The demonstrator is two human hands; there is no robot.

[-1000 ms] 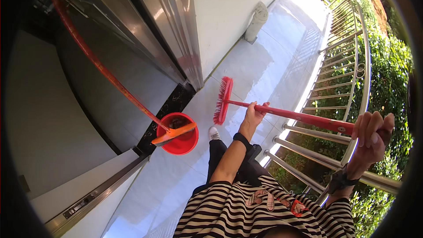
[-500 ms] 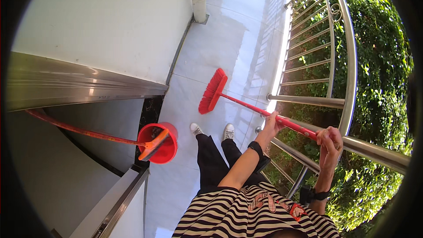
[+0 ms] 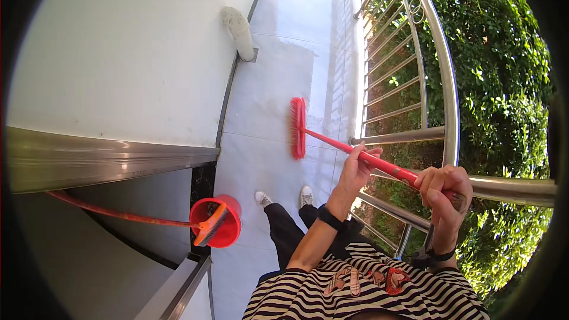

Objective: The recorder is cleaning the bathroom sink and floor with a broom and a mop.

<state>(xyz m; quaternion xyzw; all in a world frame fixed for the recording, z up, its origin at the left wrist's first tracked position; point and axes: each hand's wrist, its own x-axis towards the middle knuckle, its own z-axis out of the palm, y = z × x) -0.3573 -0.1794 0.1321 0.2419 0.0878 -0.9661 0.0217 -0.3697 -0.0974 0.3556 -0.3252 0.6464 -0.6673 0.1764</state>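
Note:
A red broom (image 3: 332, 141) slants across the walkway, its bristle head over the tiles ahead of my feet. Partway down the handle, my left hand (image 3: 358, 169) grips it with fingers curled round the shaft. My right hand (image 3: 446, 192) is wrapped round the top end of the same handle, close to the metal railing. Whether the bristles press on the tiles or hover just above them, I cannot tell.
A red bucket (image 3: 220, 222) stands at the left with an orange-headed brush (image 3: 210, 225) leaning across it. A steel railing (image 3: 449, 83) runs along the right, greenery behind it. A white pipe (image 3: 239, 32) rises by the left wall (image 3: 136, 53). Pale grey tiles (image 3: 261, 106) cover the floor.
The broom head has swung round and shifted slightly right, now almost in line with the walkway. Both hands keep hold of the handle, and my right hand has turned. The whole view has shifted.

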